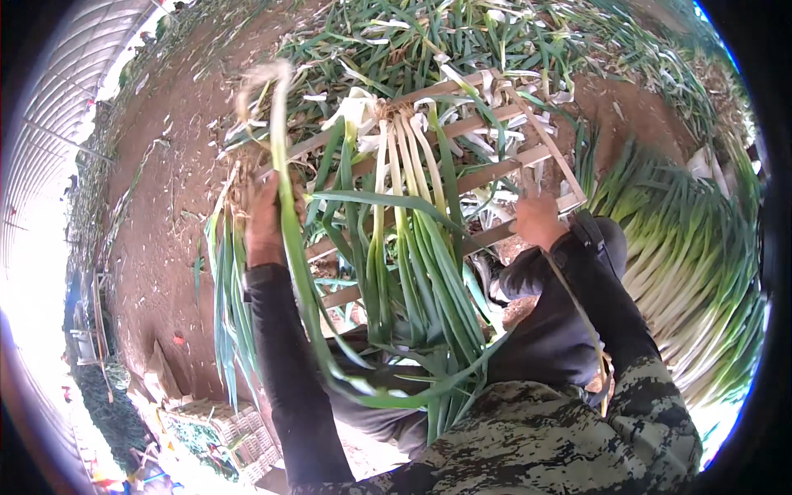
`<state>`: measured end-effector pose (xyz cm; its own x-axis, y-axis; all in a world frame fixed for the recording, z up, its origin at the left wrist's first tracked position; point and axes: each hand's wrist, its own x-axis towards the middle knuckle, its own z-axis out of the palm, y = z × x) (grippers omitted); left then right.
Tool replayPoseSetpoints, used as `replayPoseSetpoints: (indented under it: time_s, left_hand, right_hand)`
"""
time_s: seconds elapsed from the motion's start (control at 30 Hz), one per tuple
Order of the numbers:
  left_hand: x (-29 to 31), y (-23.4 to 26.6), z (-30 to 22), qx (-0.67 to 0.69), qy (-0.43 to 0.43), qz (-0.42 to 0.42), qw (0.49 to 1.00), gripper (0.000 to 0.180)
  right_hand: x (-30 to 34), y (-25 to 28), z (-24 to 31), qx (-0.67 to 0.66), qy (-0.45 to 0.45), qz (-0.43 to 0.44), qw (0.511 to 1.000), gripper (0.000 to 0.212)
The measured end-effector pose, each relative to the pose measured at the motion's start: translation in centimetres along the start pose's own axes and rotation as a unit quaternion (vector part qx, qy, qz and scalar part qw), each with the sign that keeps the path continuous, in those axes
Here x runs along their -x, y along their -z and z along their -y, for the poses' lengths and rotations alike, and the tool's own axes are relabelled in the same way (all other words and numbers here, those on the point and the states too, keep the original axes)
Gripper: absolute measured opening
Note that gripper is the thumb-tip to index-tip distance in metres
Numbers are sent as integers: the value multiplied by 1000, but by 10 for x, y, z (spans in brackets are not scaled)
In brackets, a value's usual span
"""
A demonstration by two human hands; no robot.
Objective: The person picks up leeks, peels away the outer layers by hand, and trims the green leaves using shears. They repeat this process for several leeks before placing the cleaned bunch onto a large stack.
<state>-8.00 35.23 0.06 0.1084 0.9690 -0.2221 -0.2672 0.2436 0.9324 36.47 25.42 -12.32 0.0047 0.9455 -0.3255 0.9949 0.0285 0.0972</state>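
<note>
My left hand (266,227) is closed around a long green onion (281,136) with a white stalk. Its roots point up and away, and its green leaves bend down over my lap. Several peeled green onions (402,173) lie side by side across a wooden slatted rack (528,155) in front of me, roots at the far end, leaves towards my body. My right hand (539,221) is closed beside the rack's near right corner; what its fingers hold, if anything, cannot be made out. Left of my left hand, more green onions (235,272) with brown roots hang leaves down.
A large heap of cleaned green onions (681,256) lies at the right. Loose leaves and peelings (396,41) cover the ground beyond the rack. Bare brown soil (157,239) stretches to the left. A woven crate (239,433) stands at the lower left.
</note>
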Motion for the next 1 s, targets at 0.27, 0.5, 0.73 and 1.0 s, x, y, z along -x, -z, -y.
replayPoseSetpoints:
  time_s: [0.27, 0.5, 0.73, 1.0]
  left_hand:
    - [19, 31, 71, -53, 120, -28, 991, 42]
    - [30, 47, 74, 97, 72, 1, 993, 42]
    - [30, 25, 38, 164, 8, 121, 979, 61]
    - [-37, -12, 142, -120, 56, 49, 990, 35]
  right_hand:
    - [-56, 22, 126, -247, 153, -32, 956, 60]
    - [-122, 27, 167, -181, 232, 34, 955, 23]
    - [-219, 199, 99, -824, 179, -77, 532, 49]
    - [-126, -30, 112, -412, 17, 19, 911, 48]
